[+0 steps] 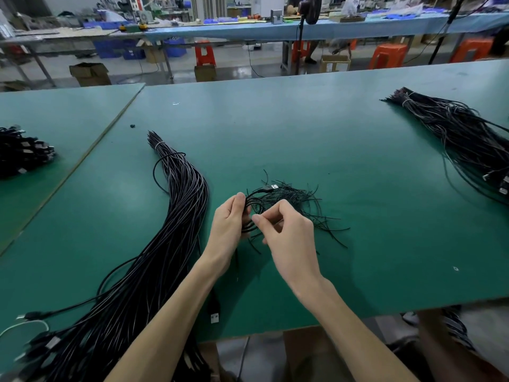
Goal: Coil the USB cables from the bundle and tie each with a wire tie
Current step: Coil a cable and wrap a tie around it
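Tying stage, one cable in hand.

- Item 1: left hand (230, 219), fingers curled round a small coil of black USB cable (255, 207) and gripping it upright above the table. The coil's silver-tipped USB plug (272, 187) sticks out past the fingers.
- Item 2: right hand (287, 235), just beside the coil. Thumb and forefinger tips (256, 218) are pinched together and the other fingers are curled under. The pinch appears to hold a wire tie, though the strand is too thin to confirm.
- Item 3: loose heap of short black wire ties (305, 206), lying directly beyond both hands.
- Item 4: long banded bundle of black USB cables (179, 216), lying to the left of the hands on the green matted table (303, 128).
- Item 5: second banded cable bundle (454, 133), far right, well apart.
- Item 6: pile of dark coiled cables (23, 154), far left.

Judgement: coiling of this cable looks complete and the binding is not yet done. The next move calls for passing the tie round the gathered loops and twisting it closed, with the left grip kept firm so the coil does not spring open.
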